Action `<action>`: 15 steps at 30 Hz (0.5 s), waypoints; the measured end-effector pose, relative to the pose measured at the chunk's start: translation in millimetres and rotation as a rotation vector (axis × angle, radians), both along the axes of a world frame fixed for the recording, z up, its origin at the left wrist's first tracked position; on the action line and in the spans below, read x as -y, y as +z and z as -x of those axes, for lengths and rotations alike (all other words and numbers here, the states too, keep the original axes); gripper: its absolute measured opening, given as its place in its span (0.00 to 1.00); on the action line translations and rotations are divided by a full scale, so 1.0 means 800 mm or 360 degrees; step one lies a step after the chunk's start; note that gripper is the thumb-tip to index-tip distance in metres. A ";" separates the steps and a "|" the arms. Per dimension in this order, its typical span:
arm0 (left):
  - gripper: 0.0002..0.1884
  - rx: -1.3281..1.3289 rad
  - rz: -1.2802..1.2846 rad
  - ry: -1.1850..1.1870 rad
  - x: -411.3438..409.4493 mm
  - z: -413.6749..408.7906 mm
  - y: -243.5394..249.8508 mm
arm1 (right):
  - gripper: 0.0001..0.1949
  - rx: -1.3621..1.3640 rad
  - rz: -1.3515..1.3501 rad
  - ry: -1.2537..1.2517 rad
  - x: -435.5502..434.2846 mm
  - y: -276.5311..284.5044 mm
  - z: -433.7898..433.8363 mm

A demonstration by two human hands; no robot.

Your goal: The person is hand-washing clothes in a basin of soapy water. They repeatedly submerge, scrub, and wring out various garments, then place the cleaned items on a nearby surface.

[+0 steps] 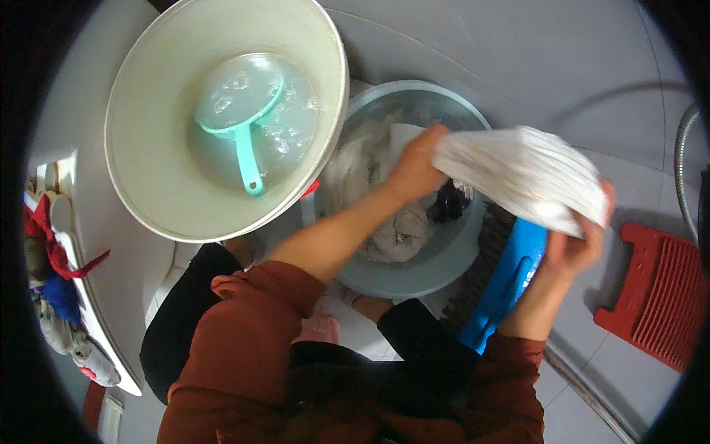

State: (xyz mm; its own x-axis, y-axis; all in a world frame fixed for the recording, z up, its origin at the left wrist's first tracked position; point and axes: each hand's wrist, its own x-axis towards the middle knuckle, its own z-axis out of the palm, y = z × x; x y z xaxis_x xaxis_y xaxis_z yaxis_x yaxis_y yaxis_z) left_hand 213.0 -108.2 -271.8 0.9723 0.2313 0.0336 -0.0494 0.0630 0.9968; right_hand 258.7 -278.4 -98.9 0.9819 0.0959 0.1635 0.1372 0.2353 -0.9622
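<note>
A stretched, bunched white cloth [516,166] hangs in the air between my hands, over the right rim of a grey-blue basin [410,283]. My left hand [419,164] grips its narrow end above the basin. The other end is in my right hand [582,233], fingers bent around the fabric. Soaking in the basin's water are pale fabric [399,233] and a small dark cloth item [448,202]. My left forearm hides part of the basin. Below my right hand is a blue plastic brush or broom head [510,272] with dark bristles.
At upper left, a large cream bucket [150,183] holds cloudy water and a turquoise dipper [247,150]. A red plastic washboard [660,294] is at right, near a metal hose [681,166]. Cloths, one red [50,238], lie along a white ledge [100,333] at far left.
</note>
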 end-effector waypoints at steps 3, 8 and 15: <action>0.31 -0.0481 -0.0807 0.0009 -0.038 0.014 -0.070 | 0.25 -0.0035 0.1406 0.0151 -0.033 -0.093 -0.017; 0.41 -0.0622 -0.1793 -0.0505 -0.018 0.024 -0.109 | 0.28 0.0029 0.2257 0.0433 -0.071 -0.317 -0.006; 0.35 -0.0628 -0.1835 -0.0587 -0.004 0.003 -0.159 | 0.22 0.0477 0.2837 0.0738 -0.040 -0.431 -0.019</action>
State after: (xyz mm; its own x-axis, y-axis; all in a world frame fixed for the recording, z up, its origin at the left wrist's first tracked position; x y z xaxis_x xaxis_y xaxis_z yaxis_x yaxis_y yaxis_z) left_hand 210.9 -105.4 -398.9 0.9623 -0.0241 -0.2710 0.0974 -0.8996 0.4257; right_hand 273.7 -246.0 -443.9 0.7919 0.5441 -0.2773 0.5550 -0.8306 -0.0449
